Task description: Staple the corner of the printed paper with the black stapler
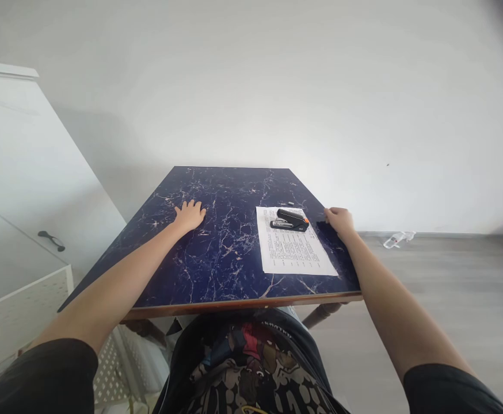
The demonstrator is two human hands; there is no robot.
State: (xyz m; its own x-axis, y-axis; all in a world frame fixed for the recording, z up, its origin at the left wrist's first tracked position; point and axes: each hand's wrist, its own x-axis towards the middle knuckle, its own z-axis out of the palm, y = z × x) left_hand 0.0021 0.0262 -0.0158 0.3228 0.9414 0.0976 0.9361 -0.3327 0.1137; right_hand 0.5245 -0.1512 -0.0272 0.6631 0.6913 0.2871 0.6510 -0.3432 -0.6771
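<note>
Two hands, one stapler and one printed page showing, all at one blue marbled table [225, 247].
From my remote seat I count one black stapler [293, 219] with an orange detail, lying on the upper part of the printed page [294, 253], right of the table's middle; I can't tell how many sheets lie beneath. One small piece [291, 203], too small for me to identify, sits just beyond the page. My left hand [191, 215] rests on the tabletop, fingers spread, grasping nothing. My right hand [340, 219] is at the table's right edge with fingers curled; I cannot tell whether they grip it. One clear plastic item [399, 239] lies on the floor; one dark handle [52, 240] marks the white cabinet [22, 167].
</note>
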